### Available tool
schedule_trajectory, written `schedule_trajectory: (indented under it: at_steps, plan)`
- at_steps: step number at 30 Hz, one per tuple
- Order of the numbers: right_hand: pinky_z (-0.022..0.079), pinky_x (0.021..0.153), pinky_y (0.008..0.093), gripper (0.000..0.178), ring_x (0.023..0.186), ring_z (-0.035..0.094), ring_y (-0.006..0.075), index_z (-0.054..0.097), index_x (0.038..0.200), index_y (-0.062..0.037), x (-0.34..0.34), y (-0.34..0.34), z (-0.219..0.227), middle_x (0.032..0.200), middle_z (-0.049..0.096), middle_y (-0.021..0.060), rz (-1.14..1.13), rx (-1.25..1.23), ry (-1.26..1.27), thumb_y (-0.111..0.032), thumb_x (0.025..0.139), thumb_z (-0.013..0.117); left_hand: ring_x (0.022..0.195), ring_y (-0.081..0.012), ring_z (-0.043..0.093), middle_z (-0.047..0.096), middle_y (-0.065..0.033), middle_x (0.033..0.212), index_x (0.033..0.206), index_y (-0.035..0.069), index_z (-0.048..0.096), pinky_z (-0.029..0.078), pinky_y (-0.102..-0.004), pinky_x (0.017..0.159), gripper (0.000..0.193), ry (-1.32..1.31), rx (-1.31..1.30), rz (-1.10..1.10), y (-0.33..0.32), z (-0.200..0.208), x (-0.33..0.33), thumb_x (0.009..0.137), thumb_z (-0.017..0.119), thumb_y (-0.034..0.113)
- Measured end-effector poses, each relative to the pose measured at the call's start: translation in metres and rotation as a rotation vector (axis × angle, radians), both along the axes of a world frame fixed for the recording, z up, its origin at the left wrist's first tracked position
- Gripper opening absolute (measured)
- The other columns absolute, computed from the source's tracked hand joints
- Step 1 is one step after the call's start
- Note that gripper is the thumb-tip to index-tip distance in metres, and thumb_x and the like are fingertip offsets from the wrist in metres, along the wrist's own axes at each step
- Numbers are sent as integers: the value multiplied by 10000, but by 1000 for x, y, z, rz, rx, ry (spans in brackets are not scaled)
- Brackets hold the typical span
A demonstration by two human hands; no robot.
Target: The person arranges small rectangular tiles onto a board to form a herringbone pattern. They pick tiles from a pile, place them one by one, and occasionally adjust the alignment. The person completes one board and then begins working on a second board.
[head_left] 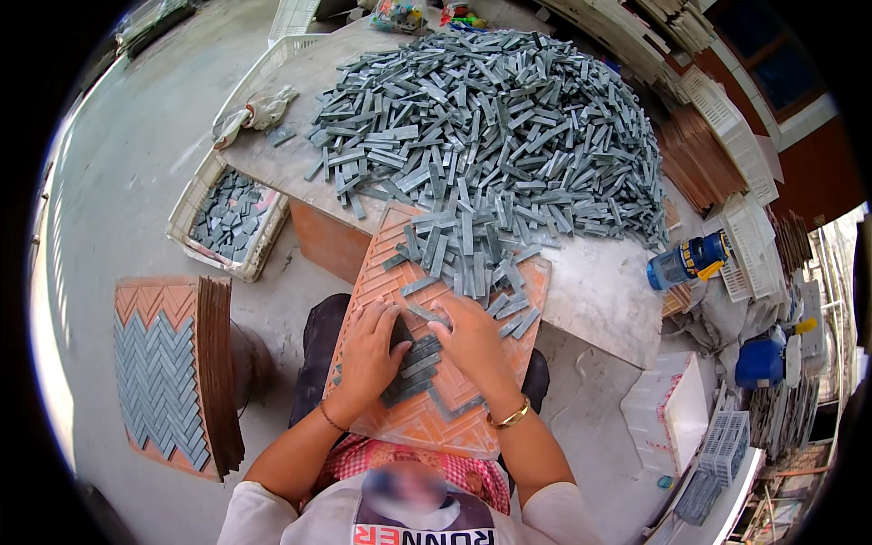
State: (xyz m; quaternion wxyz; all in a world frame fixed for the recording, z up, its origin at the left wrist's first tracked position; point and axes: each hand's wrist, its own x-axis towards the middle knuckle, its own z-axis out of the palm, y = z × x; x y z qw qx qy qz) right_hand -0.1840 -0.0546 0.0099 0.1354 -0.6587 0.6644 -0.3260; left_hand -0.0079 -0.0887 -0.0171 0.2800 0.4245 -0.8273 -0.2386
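Across my lap lies an orange mould board with herringbone grooves, part of them filled with grey stone strips. My left hand is over the board's left half, its fingers curled and closed around a dark stone strip. Opposite it, my right hand pinches a thin grey strip between thumb and fingers. Its far fingertips are partly hidden. Loose strips spill onto the far end of the board, and a few lie beside my right hand.
A large heap of strips covers the table ahead. At left stand a stack of boards topped by a strip-filled one and a crate of grey pieces. A blue bottle and white box are at right.
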Motion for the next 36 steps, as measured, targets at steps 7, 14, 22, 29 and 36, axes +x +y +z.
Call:
schedule_trajectory:
  at_steps: [7,14,22,29,36]
  plan:
    - [488,632,365,264,704,596,282,600,967,-20,17,-8,-12,834,596,133,-46,71,-28,-69,735,714,1204,-344,480,550,-167,1203,1222,31,501,335,-448,1059,631,-14,-34,37,4,4,-3,658,776,101]
    - [500,634,373,257,710,625,288,605,968,-16,32,-3,-16,807,618,143,-75,82,-14,-56,738,712,1302,-346,397,487,-182,1320,1301,-28,435,281,-468,1093,695,-31,-77,30,11,4,8,698,746,124]
    - [501,629,383,218,720,635,294,615,953,-10,37,-14,-20,799,627,143,-98,73,-30,-59,753,687,1338,-311,380,440,-164,1403,1323,-6,460,258,-482,1108,648,-144,-123,-118,29,2,17,739,707,125]
    - [503,636,356,245,710,650,281,649,997,-14,25,-16,-8,790,654,158,-33,248,-137,-88,768,693,1357,-277,347,404,-153,1437,1379,-16,398,223,-477,1121,683,-207,-83,-109,27,0,13,795,665,220]
    - [498,644,314,255,707,643,227,657,1015,-10,-39,23,3,834,656,139,-125,165,-80,-70,772,706,1378,-276,313,363,-151,1469,1394,-6,381,183,-485,1131,768,-360,-182,-182,17,-8,8,805,626,421]
